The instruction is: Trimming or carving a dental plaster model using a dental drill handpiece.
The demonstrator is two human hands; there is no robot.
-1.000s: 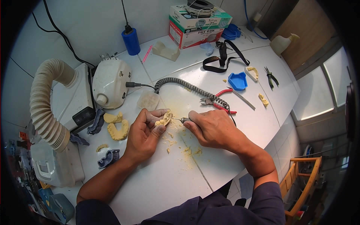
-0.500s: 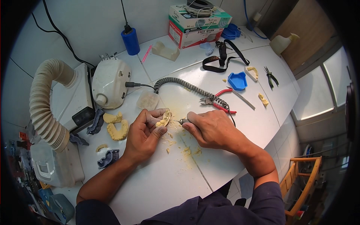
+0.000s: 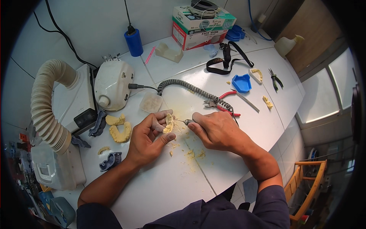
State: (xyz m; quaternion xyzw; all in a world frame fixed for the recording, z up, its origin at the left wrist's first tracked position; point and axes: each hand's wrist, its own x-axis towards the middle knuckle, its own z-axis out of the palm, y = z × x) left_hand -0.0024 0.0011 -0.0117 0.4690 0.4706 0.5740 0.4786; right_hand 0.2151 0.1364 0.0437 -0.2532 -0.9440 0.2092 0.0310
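- White bench against a pale wall; clock centred on the held piece.
- Centre: yellow dental cast, off the bench, in the left hand, pinched between thumb and fingertips, probably to leave its right side open to the tool.
- 3 o'clock: right hand closed around a rotary handpiece, pen-style, likely for fine control. Thin tip points at cast; contact can't be told.
- 5 o'clock: yellow shavings strewn between the forearms.
- 11 o'clock: cloudy plastic box, just beyond left fingers.
- 9 o'clock: more yellow casts, just beside left hand.
- 1 to 2 o'clock: coiled cable arcs over, slack probably giving reach; red-handled cutters lie beneath, limiting room past right knuckles.
- 10 o'clock: white control unit, cable plugged in.
- 4 o'clock: bench edge slants under right forearm; elbow hangs outside, so probably swings freely.
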